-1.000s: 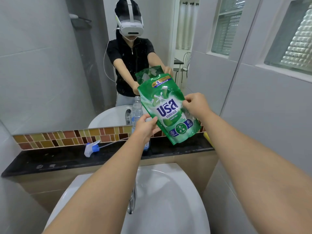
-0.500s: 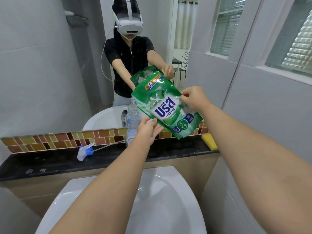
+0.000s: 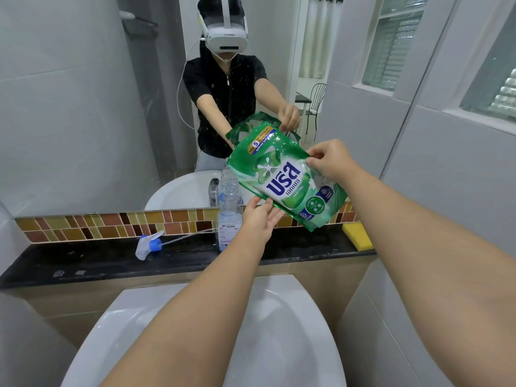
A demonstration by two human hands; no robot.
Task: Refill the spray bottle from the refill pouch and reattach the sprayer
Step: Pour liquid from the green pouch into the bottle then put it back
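refill pouch (image 3: 284, 177): glossy plastic film
spray bottle (image 3: 230, 216): clear plastic
ledge (image 3: 111, 258): dark polished stone
basin (image 3: 293, 331): glossy white ceramic

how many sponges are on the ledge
1: a yellow sponge at the right end of the black ledge, past the green pouch. The arms and pouch may hide more.
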